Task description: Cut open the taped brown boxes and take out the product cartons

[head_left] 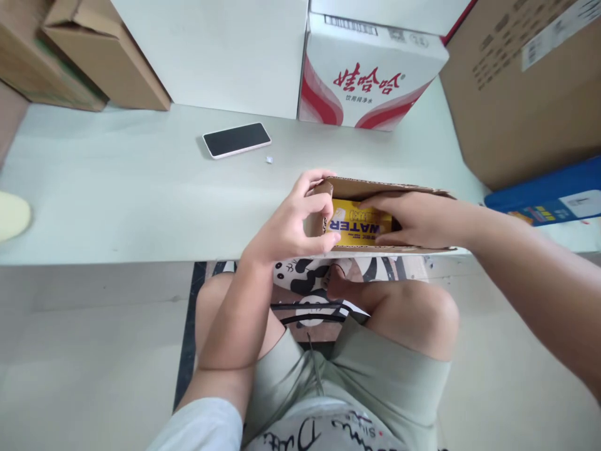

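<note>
A small open brown cardboard box [375, 188] lies at the near edge of the white table [141, 188]. Inside it sits a yellow pack [359, 227] printed with "WATER". My left hand [293, 222] grips the box's left end flap, fingers curled round it. My right hand [416, 219] reaches into the box from the right, its fingers pressed on the yellow pack.
A black phone [236, 139] lies on the table beyond the box, a tiny white scrap [269, 160] beside it. At the back stand a red-and-white carton [370, 69], a white box [216, 50] and brown cartons [530, 81]. A blue package [544, 197] lies at right.
</note>
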`<state>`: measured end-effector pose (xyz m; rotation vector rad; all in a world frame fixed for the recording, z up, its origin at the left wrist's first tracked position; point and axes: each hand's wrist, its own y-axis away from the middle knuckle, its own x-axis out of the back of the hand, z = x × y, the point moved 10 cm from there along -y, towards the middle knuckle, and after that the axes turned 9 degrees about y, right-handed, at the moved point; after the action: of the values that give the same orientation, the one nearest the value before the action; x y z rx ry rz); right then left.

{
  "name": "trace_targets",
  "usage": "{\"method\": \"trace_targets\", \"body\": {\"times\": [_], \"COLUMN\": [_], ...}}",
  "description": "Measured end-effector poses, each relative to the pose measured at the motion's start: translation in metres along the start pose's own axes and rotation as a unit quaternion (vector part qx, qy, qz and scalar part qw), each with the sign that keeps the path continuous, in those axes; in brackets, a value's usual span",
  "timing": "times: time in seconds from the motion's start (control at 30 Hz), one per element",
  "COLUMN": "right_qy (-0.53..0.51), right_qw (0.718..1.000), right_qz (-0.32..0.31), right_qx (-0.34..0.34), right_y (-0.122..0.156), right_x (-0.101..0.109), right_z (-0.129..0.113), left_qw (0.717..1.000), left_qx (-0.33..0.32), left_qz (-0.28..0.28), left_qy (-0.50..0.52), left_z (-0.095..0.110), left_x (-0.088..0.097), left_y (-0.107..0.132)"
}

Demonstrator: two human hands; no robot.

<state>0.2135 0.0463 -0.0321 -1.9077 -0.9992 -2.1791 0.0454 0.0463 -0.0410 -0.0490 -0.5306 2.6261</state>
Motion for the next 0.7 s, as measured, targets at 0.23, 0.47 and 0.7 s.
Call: {"method": "trace_targets", "body": {"times": [0.23,0.47,0.7], "right_qy": [0.184,0.251,0.253], "right_qw": [0.982,0.968,0.967], "right_qz": [-0.036,-0.025,-0.033], "right_qx": [-0.034,0.007,-0.001], "right_y": [-0.019,-0.018,-0.028], "right_x": [-0.025,-0.021,-0.02], "right_z": [-0.004,-0.023,-0.025], "left_qw": [0.999,0.996,0.998], "left_qx": [-0.006,-0.022,-0.003], "left_qz": [0.002,-0.013,-0.034], "left_qy": [-0.04,-0.083,-0.053], "left_z": [-0.005,-0.006,-0.015], "left_x": [0.002,-0.001,-0.001], "left_y": [0.006,0.009,0.006]}}
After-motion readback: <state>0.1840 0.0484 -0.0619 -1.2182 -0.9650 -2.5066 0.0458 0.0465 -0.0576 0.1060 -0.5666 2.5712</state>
